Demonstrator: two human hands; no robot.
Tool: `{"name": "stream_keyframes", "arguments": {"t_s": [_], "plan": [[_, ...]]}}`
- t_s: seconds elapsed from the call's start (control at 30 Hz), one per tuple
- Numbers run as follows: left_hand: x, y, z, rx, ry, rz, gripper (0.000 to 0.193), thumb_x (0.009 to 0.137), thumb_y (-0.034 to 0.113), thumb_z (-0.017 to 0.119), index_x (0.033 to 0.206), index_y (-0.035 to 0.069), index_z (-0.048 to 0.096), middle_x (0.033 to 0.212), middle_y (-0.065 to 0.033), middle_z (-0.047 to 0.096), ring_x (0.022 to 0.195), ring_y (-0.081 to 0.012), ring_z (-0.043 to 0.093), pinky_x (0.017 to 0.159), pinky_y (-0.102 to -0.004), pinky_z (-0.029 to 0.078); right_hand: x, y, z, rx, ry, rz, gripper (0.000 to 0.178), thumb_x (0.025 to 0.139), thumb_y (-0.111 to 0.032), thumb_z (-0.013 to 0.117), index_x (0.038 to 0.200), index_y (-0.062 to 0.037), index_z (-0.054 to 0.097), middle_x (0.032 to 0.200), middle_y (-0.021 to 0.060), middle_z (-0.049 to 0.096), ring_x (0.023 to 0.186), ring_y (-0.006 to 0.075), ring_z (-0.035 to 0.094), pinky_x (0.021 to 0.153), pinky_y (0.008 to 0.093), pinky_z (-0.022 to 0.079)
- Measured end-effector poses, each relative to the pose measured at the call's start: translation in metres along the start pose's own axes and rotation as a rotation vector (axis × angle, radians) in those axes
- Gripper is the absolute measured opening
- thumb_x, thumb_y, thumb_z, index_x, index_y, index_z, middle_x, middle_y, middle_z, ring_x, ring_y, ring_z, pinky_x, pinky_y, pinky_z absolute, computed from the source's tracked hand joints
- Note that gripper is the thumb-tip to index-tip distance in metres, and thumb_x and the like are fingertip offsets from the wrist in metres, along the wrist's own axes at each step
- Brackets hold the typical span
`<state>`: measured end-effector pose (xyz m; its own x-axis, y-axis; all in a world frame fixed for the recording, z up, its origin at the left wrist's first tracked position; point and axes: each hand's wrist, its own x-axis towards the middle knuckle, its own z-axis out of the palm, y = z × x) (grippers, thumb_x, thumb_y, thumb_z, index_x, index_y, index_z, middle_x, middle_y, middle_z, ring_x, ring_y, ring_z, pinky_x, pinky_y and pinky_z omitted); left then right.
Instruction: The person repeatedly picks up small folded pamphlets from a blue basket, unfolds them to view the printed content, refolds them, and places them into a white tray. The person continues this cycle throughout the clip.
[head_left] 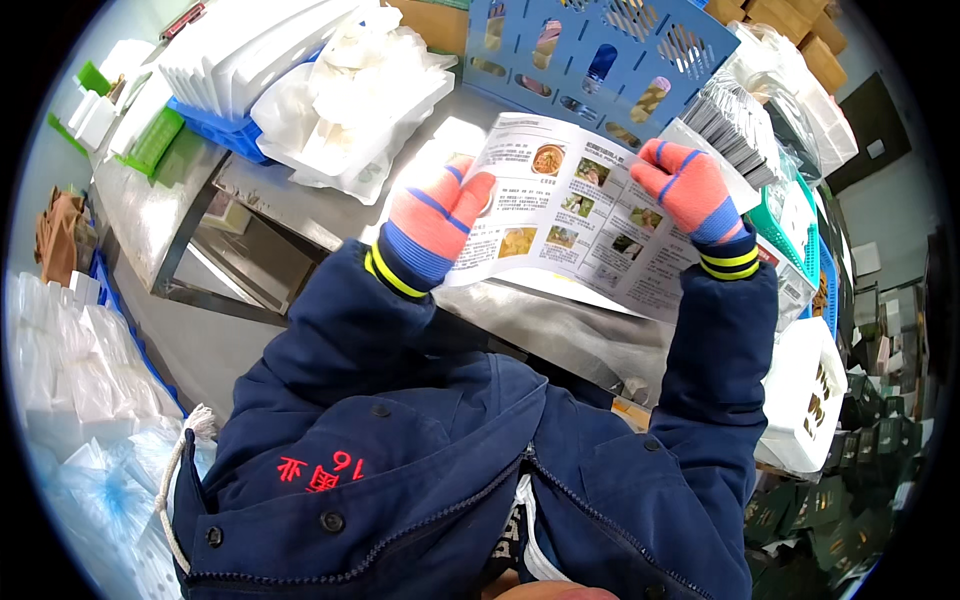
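An unfolded printed leaflet (535,215) with small food pictures and text is stretched between my two hands above a metal table. My left hand (438,210), in a coral and blue striped knit glove, pinches its left edge with the thumb in front. At the opposite side, my right hand (690,185), gloved alike, grips the upper right edge with its fingers curled. The sheet bows between them, and its lower edge hangs over the near part of the metal table (510,308).
Beyond the leaflet stands a blue perforated crate (600,65). White plastic bags (350,100) and stacked white trays (240,60) lie at the back left. A stack of printed papers (730,125), a teal basket (788,230) and a white bin (805,395) are on the right.
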<state>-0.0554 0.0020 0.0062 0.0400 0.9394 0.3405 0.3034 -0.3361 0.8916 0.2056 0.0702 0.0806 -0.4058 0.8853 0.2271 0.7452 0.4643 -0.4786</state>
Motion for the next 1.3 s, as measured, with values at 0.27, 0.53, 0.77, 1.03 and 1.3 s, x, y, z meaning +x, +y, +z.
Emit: {"name": "stream_keyframes", "arguments": {"t_s": [0.27, 0.53, 0.77, 1.03, 1.3], "plan": [[-0.001, 0.008, 0.038, -0.284, -0.267, 0.555, 0.061, 0.087, 0.031, 0.046, 0.136, 0.0, 0.028, 0.144, -0.0201, 0.015, 0.134, -0.0309, 0.014, 0.106, -0.0382, 0.014, -0.001, -0.033, 0.017, 0.581, -0.034, 0.134, 0.017, 0.082, -0.017, 0.059, 0.075, -0.0014, 0.059, 0.059, -0.0015, 0.052, 0.06, 0.0029, 0.045, 0.053, 0.0212, 0.038], [-0.008, 0.012, 0.036, -0.613, -0.189, -0.036, 0.052, 0.078, 0.002, 0.061, 0.126, 0.0, 0.041, 0.112, -0.0068, 0.055, 0.099, -0.0121, 0.052, 0.085, -0.027, 0.043, -0.014, -0.05, 0.018, 0.806, -0.16, 0.047, 0.016, 0.086, -0.015, 0.053, 0.085, -0.0006, 0.06, 0.073, -0.0028, 0.057, 0.069, 0.003, 0.049, 0.062, 0.0186, 0.04], [0.005, -0.005, -0.001, -0.663, -0.461, -0.183, 0.042, 0.082, 0.004, 0.047, 0.124, -0.003, 0.043, 0.115, -0.0094, 0.054, 0.105, -0.0171, 0.05, 0.09, -0.0302, 0.038, -0.037, -0.026, -0.011, 0.457, -0.322, 0.115, 0.029, 0.083, -0.016, 0.055, 0.106, 0.0, 0.058, 0.077, 0.0014, 0.06, 0.071, 0.007, 0.052, 0.066, 0.0237, 0.043], [-0.007, -0.017, 0.002, -0.738, -0.506, -0.161, 0.046, 0.082, 0.005, 0.051, 0.126, -0.003, 0.041, 0.119, -0.0098, 0.052, 0.108, -0.0162, 0.048, 0.094, -0.0306, 0.035, -0.047, -0.036, -0.01, 0.545, -0.277, 0.003, 0.027, 0.084, -0.016, 0.054, 0.107, -0.0008, 0.056, 0.077, -0.0012, 0.058, 0.071, 0.0066, 0.05, 0.066, 0.0233, 0.042], [-0.007, -0.017, 0.016, -0.189, -0.205, -0.052, 0.023, 0.086, 0.017, 0.056, 0.102, 0.0, 0.059, 0.081, -0.0096, 0.061, 0.073, -0.0136, 0.057, 0.065, -0.0286, 0.044, -0.033, -0.033, 0.011, 0.266, -0.14, -0.203, 0.019, 0.08, -0.015, 0.057, 0.089, 0.0016, 0.06, 0.075, 0.0161, 0.06, 0.069, 0.0282, 0.058, 0.064, 0.0299, 0.045]]}}
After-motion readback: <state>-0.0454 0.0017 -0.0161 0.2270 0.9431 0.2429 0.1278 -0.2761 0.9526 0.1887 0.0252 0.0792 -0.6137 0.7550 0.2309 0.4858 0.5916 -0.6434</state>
